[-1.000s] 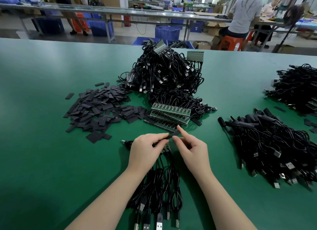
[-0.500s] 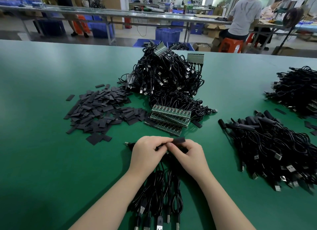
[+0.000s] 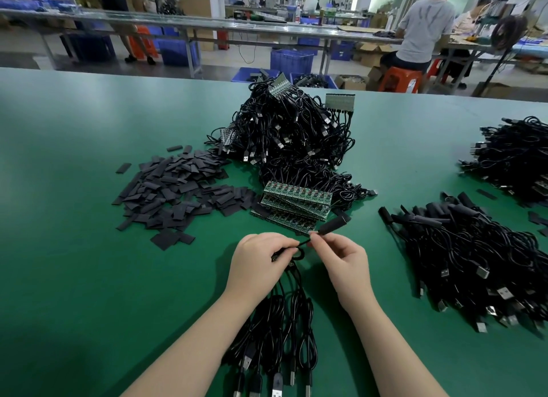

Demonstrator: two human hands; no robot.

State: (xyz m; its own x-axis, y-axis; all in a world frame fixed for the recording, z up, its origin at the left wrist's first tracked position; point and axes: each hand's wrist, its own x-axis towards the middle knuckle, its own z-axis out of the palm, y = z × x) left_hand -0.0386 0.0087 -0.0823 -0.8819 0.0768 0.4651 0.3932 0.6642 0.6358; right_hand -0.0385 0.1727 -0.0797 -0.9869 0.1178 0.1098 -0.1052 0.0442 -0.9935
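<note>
Head view: sleeving step, I judge. My right hand pinches the cable just behind the black sleeve, which juts beyond the fingertips. My left hand clamps the cable bundle beneath its fingers. Next move calls for drawing this cable clear without snagging.

Bright, even overhead light falls on the green tabletop, leaving only soft shadows beside the forearms and a dim patch at its near left corner. Wide-angle distortion bows the tabletop's far edge, and the hall beyond looks slightly soft.
</note>
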